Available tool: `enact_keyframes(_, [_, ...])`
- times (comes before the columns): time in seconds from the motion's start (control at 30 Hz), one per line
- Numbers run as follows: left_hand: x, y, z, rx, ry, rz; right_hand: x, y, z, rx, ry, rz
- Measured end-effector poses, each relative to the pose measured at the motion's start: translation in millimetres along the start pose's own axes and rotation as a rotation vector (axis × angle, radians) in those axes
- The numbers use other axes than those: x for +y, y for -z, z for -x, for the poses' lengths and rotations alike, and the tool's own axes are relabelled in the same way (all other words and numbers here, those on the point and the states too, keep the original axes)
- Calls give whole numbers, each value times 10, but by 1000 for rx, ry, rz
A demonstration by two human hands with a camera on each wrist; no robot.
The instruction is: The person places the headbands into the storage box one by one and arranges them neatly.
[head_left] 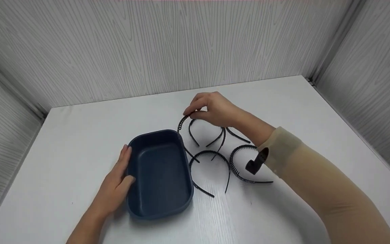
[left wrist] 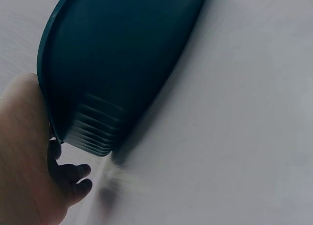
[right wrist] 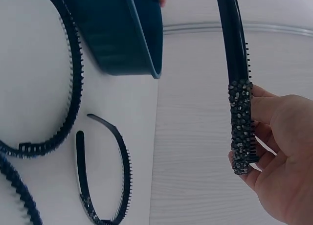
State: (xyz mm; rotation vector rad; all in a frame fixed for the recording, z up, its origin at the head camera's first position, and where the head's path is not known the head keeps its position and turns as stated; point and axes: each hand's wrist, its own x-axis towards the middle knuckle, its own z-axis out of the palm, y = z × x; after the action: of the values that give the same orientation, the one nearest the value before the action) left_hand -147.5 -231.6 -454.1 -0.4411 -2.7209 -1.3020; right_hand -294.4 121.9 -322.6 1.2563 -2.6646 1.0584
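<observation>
My left hand (head_left: 113,189) grips the left side of a dark blue rectangular basin (head_left: 159,173), thumb over the rim and fingers along the outer wall. In the left wrist view, the basin's ribbed outer wall (left wrist: 93,129) shows beside that hand. Above the basin's far right corner, my right hand (head_left: 213,108) pinches a black toothed headband (head_left: 180,126) at its arched top. The right wrist view shows dark sparkly stones on that headband (right wrist: 240,122). Several more black headbands lie on the table to the basin's right, including one near headband (head_left: 212,152) and one farther right (head_left: 234,169).
A white table (head_left: 80,142) carries everything. Grey wood-grain panels (head_left: 168,47) stand behind it and on both sides. A small black device (head_left: 257,162) sits at the right sleeve's cuff, above the rightmost headband.
</observation>
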Motion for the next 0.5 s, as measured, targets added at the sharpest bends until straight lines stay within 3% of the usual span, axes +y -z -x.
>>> enact_keyframes(0.5, [22,22,-12,-4,0,-14,-266,-505,-321,-77,102,19])
